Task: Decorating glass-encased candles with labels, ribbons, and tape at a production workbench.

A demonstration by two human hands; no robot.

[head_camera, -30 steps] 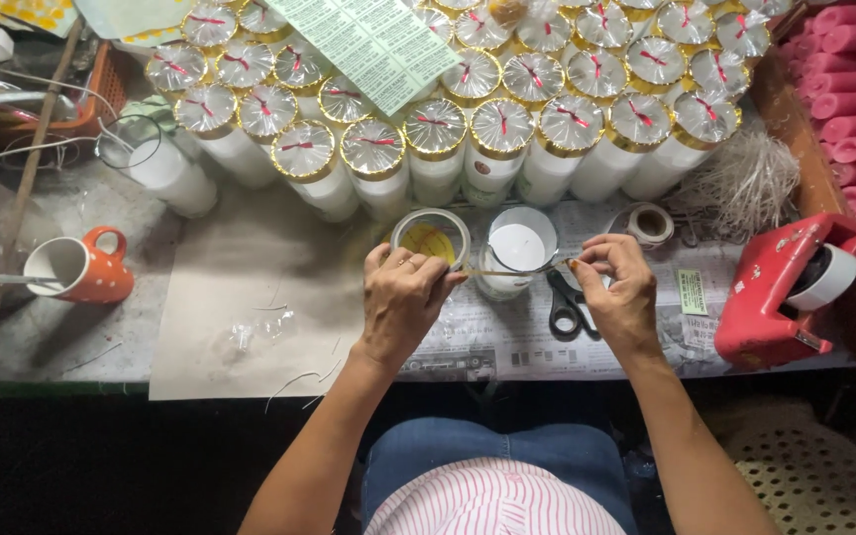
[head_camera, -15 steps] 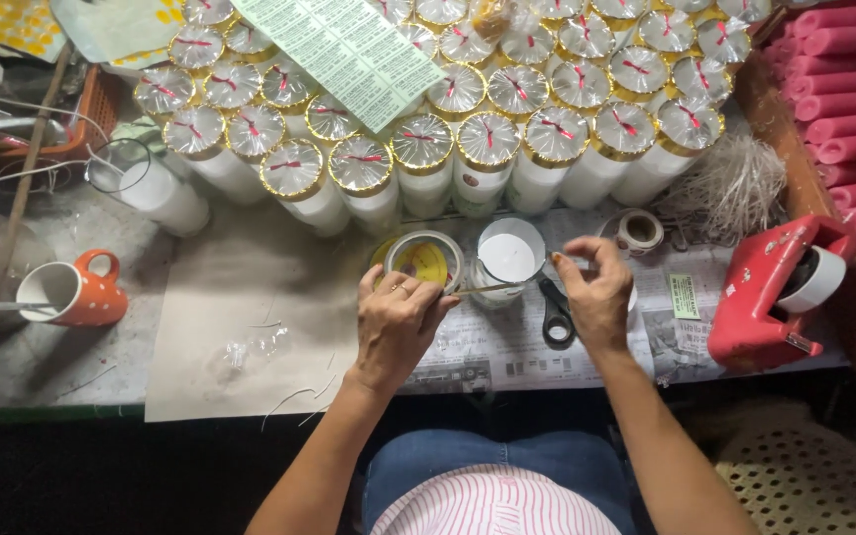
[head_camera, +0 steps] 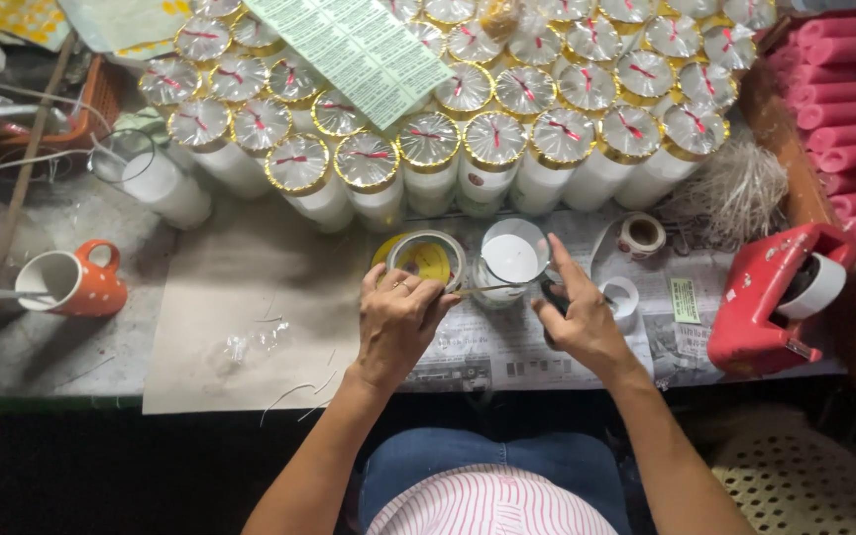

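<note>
A white candle jar [head_camera: 510,260] with an open top stands on the newspaper-covered worktop [head_camera: 507,347], and everything else is placed from it. Just to its left sits a roll of yellow tape [head_camera: 422,260], lying flat. The left hand [head_camera: 398,322] rests in front of that roll, fingers curled, pinching one end of a thin strip [head_camera: 482,289] that runs across the near rim of the jar. The right hand [head_camera: 575,317] is just to the right of the jar, forefinger stretched toward its rim, the other fingers closed on the strip's far end; a pair of dark scissors [head_camera: 551,297] lies partly hidden under this hand. Whether the strip touches the jar's rim cannot be told.

Behind the jar stand rows of finished candle jars [head_camera: 495,149], each capped with clear film, a gold band and a red mark. A printed paper sheet [head_camera: 364,50] lies on top of them, behind and left of the jar. To the jar's right are two small tape rolls [head_camera: 640,236], then a red tape dispenser [head_camera: 770,297], and beyond it a stack of pink candles [head_camera: 844,109]. Far to the left stands an orange mug [head_camera: 73,281], with a brown paper sheet [head_camera: 240,327] lying between mug and jar.
</note>
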